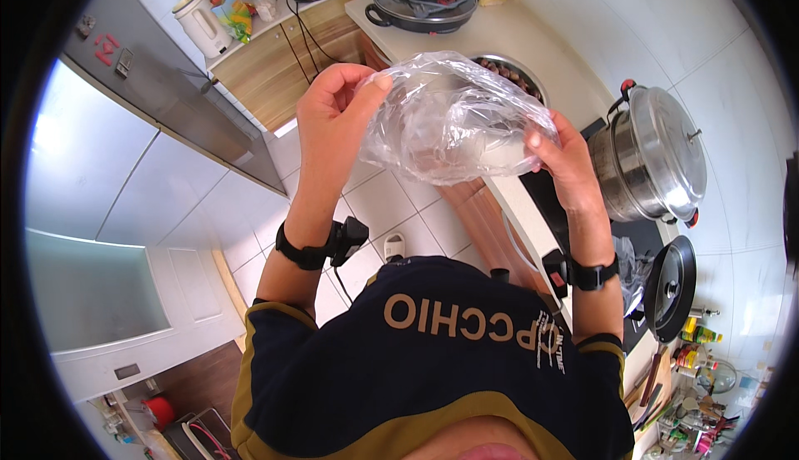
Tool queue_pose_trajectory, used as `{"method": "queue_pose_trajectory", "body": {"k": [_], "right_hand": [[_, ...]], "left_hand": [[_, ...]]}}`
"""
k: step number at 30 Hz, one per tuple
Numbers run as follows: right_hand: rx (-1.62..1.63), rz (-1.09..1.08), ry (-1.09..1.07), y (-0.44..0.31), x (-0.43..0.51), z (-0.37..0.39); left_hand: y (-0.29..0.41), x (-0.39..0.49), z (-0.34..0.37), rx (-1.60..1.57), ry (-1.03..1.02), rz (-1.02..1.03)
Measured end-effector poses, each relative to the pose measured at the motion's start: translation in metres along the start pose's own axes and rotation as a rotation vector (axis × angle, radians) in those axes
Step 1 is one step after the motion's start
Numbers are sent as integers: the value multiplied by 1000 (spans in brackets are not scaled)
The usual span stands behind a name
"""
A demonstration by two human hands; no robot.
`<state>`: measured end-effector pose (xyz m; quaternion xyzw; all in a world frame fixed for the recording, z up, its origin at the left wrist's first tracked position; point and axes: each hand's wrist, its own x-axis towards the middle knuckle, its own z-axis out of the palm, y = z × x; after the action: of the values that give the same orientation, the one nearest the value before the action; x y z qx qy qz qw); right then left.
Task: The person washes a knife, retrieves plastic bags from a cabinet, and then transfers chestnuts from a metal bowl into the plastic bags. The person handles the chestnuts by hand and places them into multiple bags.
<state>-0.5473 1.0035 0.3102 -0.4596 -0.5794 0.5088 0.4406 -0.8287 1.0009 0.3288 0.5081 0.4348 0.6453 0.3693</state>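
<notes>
A crumpled clear plastic bag [437,126] is stretched between my two hands in front of my chest. My left hand [340,101] pinches its upper left edge between thumb and fingers. On the other side, my right hand [565,157] grips the right edge, thumb on top. Through the film I cannot tell whether anything lies inside. Partly hidden behind the bag, a round metal bowl [542,87] with small dark brown items in it rests on the counter.
A steel steamer pot [643,154] with a domed lid stands right of my right hand, with a lidded black pan [671,288] closer to me. An electric pan [424,7] occupies the far counter [549,41]. Left are a white kettle [203,23] and the refrigerator [168,85].
</notes>
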Motion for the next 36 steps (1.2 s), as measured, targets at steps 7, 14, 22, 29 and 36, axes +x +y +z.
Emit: {"method": "queue_pose_trajectory", "body": {"k": [7, 14, 22, 29, 36], "right_hand": [[-8, -150, 138, -51, -19, 15], [-163, -75, 145, -38, 8, 25], [-174, -68, 154, 8, 83, 41], [-179, -71, 163, 55, 148, 44], [76, 53, 119, 90, 197, 33]], "left_hand": [[41, -10, -6, -44, 21, 126], [28, 4, -14, -41, 1, -101], [-38, 63, -33, -300, -37, -299], [-93, 109, -52, -453, -74, -530], [-150, 155, -38, -854, -114, -710]]}}
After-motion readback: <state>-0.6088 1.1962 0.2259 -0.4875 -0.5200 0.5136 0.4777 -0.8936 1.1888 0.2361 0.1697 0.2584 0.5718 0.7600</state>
